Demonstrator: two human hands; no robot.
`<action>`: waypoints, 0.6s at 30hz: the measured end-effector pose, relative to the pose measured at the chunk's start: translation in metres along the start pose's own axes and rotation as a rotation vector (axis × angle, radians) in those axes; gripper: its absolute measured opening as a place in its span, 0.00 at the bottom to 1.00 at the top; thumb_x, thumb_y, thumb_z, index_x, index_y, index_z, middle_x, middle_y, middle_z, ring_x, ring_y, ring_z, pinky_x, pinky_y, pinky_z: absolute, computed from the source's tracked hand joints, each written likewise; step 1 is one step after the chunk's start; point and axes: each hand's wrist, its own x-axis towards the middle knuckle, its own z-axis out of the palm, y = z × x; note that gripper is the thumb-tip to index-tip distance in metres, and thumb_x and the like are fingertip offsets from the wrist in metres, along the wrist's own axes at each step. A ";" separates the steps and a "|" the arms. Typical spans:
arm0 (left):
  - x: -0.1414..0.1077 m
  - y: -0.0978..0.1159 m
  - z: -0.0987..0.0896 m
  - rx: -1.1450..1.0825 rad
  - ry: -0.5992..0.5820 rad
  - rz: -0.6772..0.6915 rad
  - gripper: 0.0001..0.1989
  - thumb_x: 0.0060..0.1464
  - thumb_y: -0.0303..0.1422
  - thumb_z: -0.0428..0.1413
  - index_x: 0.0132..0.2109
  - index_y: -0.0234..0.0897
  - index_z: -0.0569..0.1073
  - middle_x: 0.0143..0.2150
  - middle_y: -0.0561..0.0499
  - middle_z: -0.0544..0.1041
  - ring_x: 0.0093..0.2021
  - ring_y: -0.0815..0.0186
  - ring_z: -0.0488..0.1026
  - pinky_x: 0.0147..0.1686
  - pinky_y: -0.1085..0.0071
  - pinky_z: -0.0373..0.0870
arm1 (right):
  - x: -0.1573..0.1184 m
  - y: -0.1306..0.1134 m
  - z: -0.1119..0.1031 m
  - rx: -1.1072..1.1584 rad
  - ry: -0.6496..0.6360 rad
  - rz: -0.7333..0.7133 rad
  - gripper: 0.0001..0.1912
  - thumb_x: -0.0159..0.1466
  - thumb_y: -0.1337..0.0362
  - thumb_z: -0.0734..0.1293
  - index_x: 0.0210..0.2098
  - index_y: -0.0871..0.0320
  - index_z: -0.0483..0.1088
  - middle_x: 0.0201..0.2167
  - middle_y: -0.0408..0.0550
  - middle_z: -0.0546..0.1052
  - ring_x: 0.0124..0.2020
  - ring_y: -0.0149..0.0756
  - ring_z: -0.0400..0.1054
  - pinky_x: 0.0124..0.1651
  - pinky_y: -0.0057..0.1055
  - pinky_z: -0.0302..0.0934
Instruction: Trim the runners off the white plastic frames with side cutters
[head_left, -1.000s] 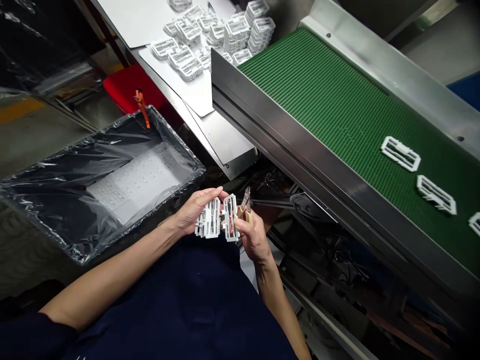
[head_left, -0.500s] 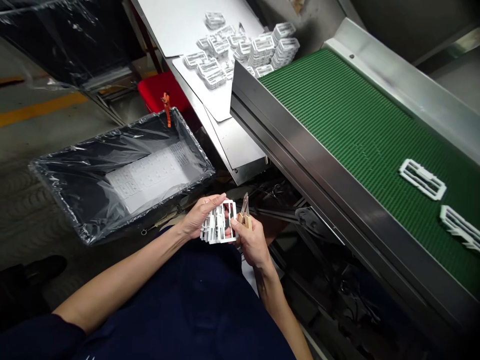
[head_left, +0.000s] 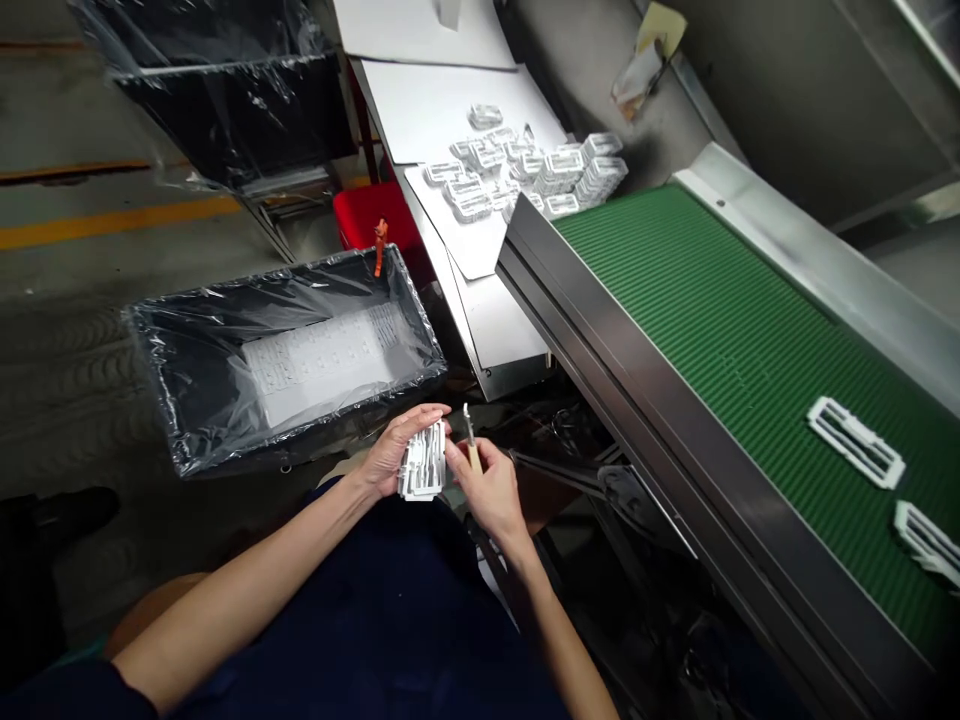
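My left hand is closed round a stack of white plastic frames, held upright in front of my body. Close by on the right, my right hand grips a pair of nippers with pale handles, jaws pointing up. Its thumb and fingertips reach the stack's right edge; whether they press on it I cannot tell. Two more white frames lie apart on the green conveyor belt, one whole in view and another near the right edge.
A black crate lined with clear plastic stands at left, with white frames laid inside and an orange clamp on its rim. Stacked white frames cover part of the metal table. The conveyor slopes along the right.
The stack in my left hand has turned and its frames sit closer together; the frame that stood out on the right is now in line. The camera view has shifted, moving the surroundings down.
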 end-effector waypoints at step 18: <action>0.113 0.124 -0.260 0.835 0.518 -0.072 0.15 0.49 0.43 0.56 0.35 0.35 0.73 0.34 0.47 0.75 0.34 0.58 0.73 0.32 0.67 0.68 | 0.254 -0.006 0.127 -0.660 0.203 -0.375 0.19 0.67 0.58 0.53 0.52 0.62 0.63 0.51 0.58 0.68 0.53 0.40 0.62 0.55 0.37 0.56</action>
